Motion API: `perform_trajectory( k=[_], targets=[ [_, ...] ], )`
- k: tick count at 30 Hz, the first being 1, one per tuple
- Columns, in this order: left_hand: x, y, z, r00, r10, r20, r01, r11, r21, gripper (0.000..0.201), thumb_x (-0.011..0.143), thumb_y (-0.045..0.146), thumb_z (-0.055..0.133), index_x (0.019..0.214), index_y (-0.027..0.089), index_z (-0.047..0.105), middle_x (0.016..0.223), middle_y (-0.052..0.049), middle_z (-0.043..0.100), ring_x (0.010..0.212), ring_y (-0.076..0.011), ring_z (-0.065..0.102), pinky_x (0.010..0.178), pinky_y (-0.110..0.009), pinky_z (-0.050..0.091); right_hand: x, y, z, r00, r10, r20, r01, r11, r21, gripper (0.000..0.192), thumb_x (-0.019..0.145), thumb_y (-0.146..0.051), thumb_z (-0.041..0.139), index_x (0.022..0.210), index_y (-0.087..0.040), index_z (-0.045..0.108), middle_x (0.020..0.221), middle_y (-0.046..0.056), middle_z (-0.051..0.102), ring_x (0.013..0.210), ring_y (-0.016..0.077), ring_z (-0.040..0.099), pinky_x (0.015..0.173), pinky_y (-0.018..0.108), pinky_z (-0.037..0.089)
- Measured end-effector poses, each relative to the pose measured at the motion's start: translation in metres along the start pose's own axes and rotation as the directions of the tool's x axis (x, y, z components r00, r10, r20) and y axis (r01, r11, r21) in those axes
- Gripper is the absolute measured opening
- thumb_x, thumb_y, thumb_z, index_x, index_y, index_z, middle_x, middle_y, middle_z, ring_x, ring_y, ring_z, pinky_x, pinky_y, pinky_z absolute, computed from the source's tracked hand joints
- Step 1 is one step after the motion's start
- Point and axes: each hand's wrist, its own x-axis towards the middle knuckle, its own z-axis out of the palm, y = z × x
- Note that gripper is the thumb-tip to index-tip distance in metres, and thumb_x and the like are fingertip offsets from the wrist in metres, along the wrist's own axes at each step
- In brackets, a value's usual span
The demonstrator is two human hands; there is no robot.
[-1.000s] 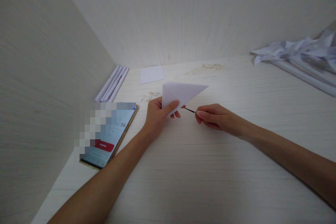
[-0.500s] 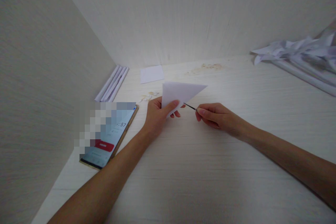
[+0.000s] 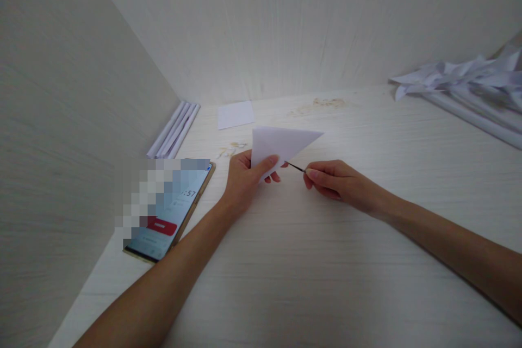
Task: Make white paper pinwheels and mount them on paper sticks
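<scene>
My left hand (image 3: 245, 179) grips a white sheet of paper (image 3: 281, 142) with a triangular outline, its thumb on the front face and its other fingers behind. The paper's sharp corner points right, and it is held above the table. In my right hand (image 3: 332, 180), thumb and fingers pinch a thin, dark, pointed stick-like tool (image 3: 297, 167). The tool's tip meets the paper's lower slanted edge near my left thumb; whether it goes in behind the edge I cannot tell. The tool's rear end is hidden inside my right hand.
A lit phone (image 3: 173, 212) lies beside my left forearm. Rolled papers (image 3: 174, 129) rest by the left wall, near a flat white paper piece (image 3: 235, 115). Small whitish scraps (image 3: 232, 148) lie behind my left hand. Crumpled and rolled papers (image 3: 468, 87) are heaped at the far right.
Almost nothing differs. Both hands, the paper and the thin tool hold nearly the same positions, with only a very slight shift of the tool.
</scene>
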Motion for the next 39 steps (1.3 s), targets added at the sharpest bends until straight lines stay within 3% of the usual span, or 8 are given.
perform_trajectory(
  k=[9,16,29,34,39],
  targets=[
    [0.0005,0.0006,0.0001,1.000,-0.003,-0.004,0.003,1.000,-0.012,0.021,0.062,0.033,0.064,0.063,0.012,0.062,0.069,-0.005,0.068,0.042,-0.0068,0.051,0.043,-0.020,0.038,-0.0012,0.0004,0.0008,1.000,0.010,-0.026,-0.010,1.000,0.025,0.026,0.079,-0.034,0.037,0.062,-0.016,0.046,0.044,-0.007,0.029,0.038,0.0057,0.023,0.039,0.022,0.016],
    [0.0005,0.0002,-0.0003,1.000,-0.004,0.004,0.004,1.000,-0.009,0.021,0.062,0.032,0.064,0.063,0.011,0.062,0.068,-0.006,0.068,0.042,-0.0066,0.051,0.042,-0.019,0.038,-0.0005,0.0021,-0.0006,0.999,-0.026,0.045,0.026,1.000,-0.004,0.026,0.079,-0.033,0.038,0.061,-0.016,0.047,0.045,-0.007,0.029,0.040,0.0056,0.025,0.039,0.021,0.017],
    [0.0007,0.0000,0.0004,1.000,-0.007,0.001,0.007,1.000,-0.022,0.019,0.063,0.030,0.064,0.062,0.012,0.062,0.069,-0.005,0.068,0.042,-0.0063,0.050,0.042,-0.019,0.038,0.0002,0.0018,0.0023,0.998,0.018,-0.063,-0.018,1.000,0.007,0.026,0.079,-0.033,0.036,0.063,-0.016,0.047,0.044,-0.008,0.028,0.038,0.0058,0.023,0.038,0.021,0.016],
    [0.0016,-0.0003,-0.0002,1.000,0.001,-0.016,-0.002,1.000,-0.024,0.019,0.062,0.031,0.064,0.062,0.012,0.062,0.068,-0.006,0.068,0.042,-0.0068,0.051,0.042,-0.020,0.038,-0.0024,-0.0010,0.0035,0.992,-0.075,-0.099,0.060,0.987,-0.147,0.023,0.079,-0.031,0.037,0.065,-0.016,0.048,0.046,-0.007,0.030,0.041,0.0067,0.027,0.042,0.021,0.022],
    [0.0017,-0.0007,-0.0009,1.000,-0.004,-0.014,0.003,0.999,-0.033,0.020,0.061,0.032,0.064,0.063,0.012,0.062,0.068,-0.005,0.068,0.043,-0.0081,0.053,0.042,-0.020,0.038,-0.0055,-0.0045,0.0077,0.970,-0.170,-0.171,0.093,0.918,-0.386,0.025,0.080,-0.031,0.035,0.061,-0.017,0.044,0.054,-0.003,0.041,0.049,0.0094,0.038,0.047,0.022,0.026]
  ],
)
